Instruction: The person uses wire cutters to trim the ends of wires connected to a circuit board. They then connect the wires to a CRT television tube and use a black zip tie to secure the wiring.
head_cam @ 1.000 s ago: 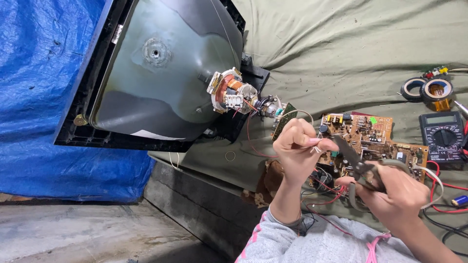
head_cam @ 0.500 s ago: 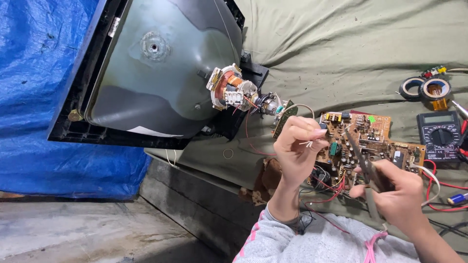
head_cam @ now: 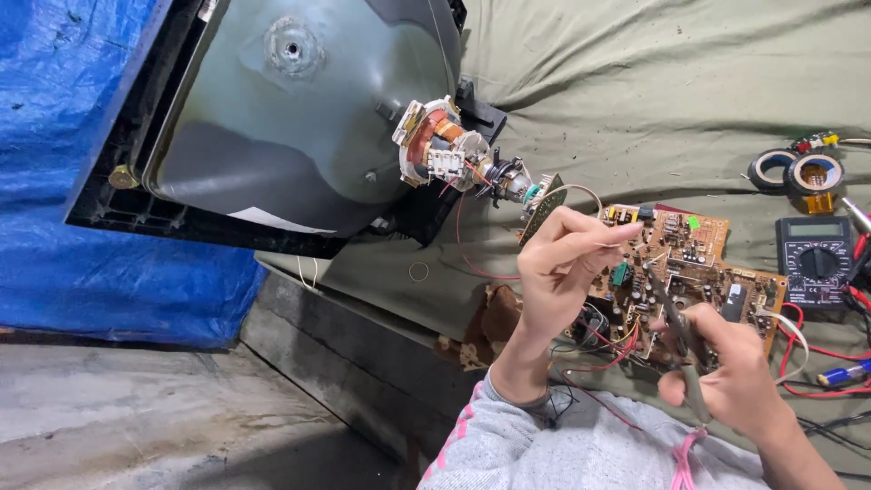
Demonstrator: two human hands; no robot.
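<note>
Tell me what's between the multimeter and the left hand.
In the head view, the brown circuit board lies between the multimeter and the left hand.

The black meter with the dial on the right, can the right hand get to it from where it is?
Probably yes. The meter lies open on the cloth beyond the right hand, nothing covering it, but that hand already grips pliers, so it isn't free.

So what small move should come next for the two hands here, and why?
Probably bring the pliers in the right hand up to the thin wire pinched by the left hand; the tool tip points that way but sits apart, over the circuit board.
</note>
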